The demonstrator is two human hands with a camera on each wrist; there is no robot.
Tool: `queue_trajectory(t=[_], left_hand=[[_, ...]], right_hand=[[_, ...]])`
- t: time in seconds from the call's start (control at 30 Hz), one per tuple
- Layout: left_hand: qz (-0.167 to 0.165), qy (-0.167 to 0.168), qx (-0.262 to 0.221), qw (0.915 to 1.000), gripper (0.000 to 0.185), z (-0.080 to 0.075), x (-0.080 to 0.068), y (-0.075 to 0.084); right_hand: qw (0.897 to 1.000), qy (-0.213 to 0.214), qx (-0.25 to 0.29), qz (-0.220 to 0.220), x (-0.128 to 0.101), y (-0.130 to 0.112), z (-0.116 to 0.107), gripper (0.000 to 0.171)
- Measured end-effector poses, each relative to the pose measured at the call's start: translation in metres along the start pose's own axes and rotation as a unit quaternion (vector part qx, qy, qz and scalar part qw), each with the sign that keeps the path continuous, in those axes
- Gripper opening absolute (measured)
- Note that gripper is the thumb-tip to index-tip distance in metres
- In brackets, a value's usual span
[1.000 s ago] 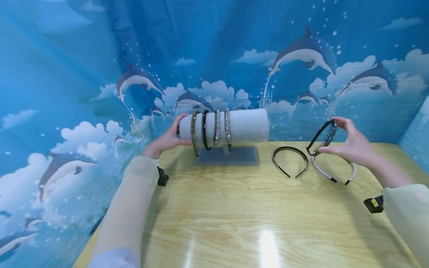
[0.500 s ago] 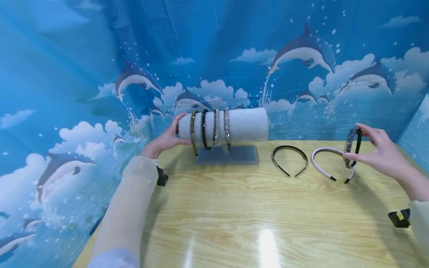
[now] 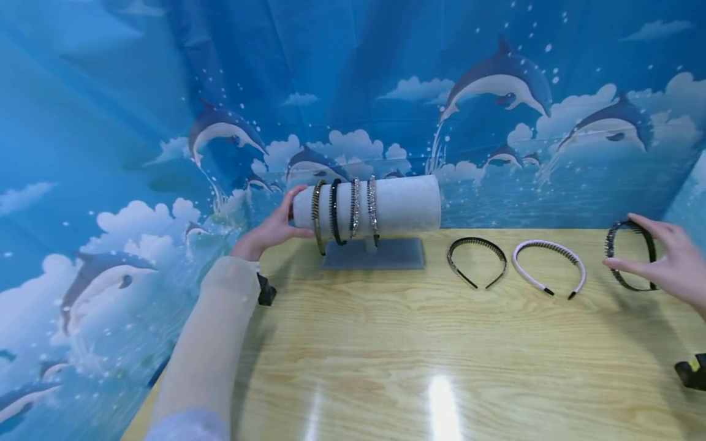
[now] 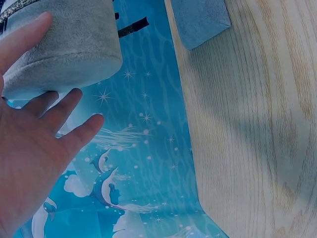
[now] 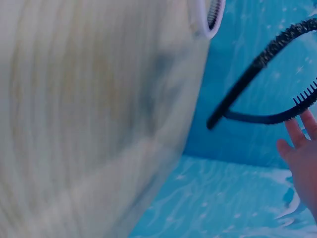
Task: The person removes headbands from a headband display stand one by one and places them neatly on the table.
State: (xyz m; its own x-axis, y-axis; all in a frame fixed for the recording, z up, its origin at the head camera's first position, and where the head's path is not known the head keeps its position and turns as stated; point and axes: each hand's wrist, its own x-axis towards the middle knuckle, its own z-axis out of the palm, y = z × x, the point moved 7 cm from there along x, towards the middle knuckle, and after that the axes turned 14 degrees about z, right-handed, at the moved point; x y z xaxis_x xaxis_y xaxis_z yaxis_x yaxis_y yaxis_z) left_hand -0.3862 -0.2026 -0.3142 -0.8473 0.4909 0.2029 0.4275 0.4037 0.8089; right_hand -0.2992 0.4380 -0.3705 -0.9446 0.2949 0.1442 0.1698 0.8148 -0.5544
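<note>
Four headbands [image 3: 344,211] ring the left half of a grey velvet roll stand [image 3: 397,205], spaced side by side so each stays visible, leaving the right half bare. At the stand's nine o'clock end, the left hand [image 3: 270,233] lies flat against the roll with fingers straight and spread, seemingly to keep it from tipping or turning; the left wrist view shows the fingers [image 4: 59,111] fanned under the roll's end. Toward three o'clock on the bench [image 3: 386,355] lie a black headband [image 3: 477,245] and a pink headband [image 3: 546,248], both flat with their ends toward the person. Farther to three o'clock the right hand [image 3: 670,266] pinches a dark toothed headband [image 3: 629,254] by its arc between thumb and fingers, holding it raised near the bench's edge, well apart from the stand.
</note>
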Motion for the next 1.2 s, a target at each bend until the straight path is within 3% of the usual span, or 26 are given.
queue_trajectory(t=[0.13, 0.3, 0.37, 0.53, 0.67, 1.2], left_hand=[[-0.005, -0.002, -0.013, 0.9999, 0.097, 0.001, 0.000, 0.003], [-0.010, -0.006, -0.019, 0.9997, 0.096, 0.003, -0.004, 0.020], [-0.012, -0.007, -0.016, 0.9998, 0.095, 0.003, -0.006, 0.026], [-0.007, -0.001, -0.008, 0.9999, 0.096, 0.000, -0.002, 0.011], [-0.002, 0.002, -0.002, 1.0000, 0.096, -0.002, 0.000, 0.002], [-0.001, 0.004, -0.009, 1.0000, 0.095, -0.003, -0.003, 0.001]], right_hand=[[0.999, 0.022, -0.022, 0.022, 0.015, 0.037, 0.006, 0.102], [0.998, 0.028, -0.053, 0.037, 0.036, 0.075, 0.021, 0.106], [0.997, 0.013, -0.062, 0.042, 0.033, 0.070, 0.022, 0.105], [0.995, -0.023, -0.074, 0.059, 0.021, 0.055, 0.021, 0.104], [0.992, -0.045, -0.090, 0.075, 0.024, 0.068, 0.028, 0.108], [0.983, -0.089, -0.139, 0.074, 0.026, 0.075, 0.043, 0.110]])
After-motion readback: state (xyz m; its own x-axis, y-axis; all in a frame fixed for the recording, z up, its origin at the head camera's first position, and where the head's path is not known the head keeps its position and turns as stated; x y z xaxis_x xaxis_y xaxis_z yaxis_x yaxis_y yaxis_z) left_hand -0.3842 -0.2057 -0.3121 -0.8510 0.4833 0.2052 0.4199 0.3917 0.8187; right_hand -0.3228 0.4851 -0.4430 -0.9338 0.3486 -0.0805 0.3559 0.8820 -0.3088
